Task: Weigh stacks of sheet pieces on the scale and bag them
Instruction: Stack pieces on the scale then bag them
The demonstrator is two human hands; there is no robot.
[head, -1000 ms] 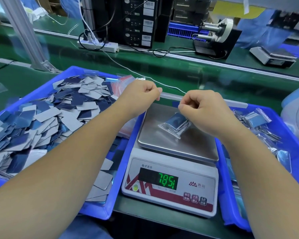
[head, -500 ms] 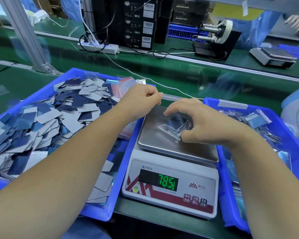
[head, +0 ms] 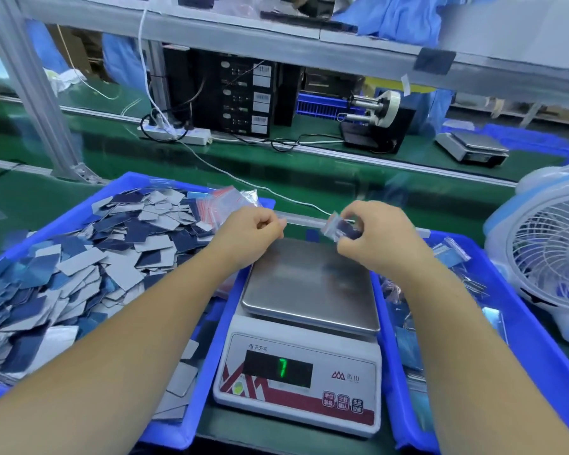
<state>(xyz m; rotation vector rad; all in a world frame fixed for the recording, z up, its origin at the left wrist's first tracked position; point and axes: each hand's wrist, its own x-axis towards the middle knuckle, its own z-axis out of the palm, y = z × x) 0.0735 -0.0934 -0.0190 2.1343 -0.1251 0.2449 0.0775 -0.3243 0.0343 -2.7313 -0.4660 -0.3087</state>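
Moved: bag (head: 341, 228) lifted off scale (head: 309, 318), right hand (head: 373, 239) pinching it.
Left hand (head: 253, 228): curled, contents unclear.
Counter (head: 342, 178): green, mid-frame, blue trays (head: 207, 366) flanking.

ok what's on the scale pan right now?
Nothing shows on the scale pan. The right hand holds the bagged stack above its far edge. The hands and left forearm hide the pan's far corners.

The scale (head: 304, 336) sits at lower centre of the frame, between two trays: the left tray (head: 191, 418) holds loose sheet pieces (head: 79, 257), the right tray (head: 546, 349) bagged ones; a fan (head: 552, 254) stands at far right
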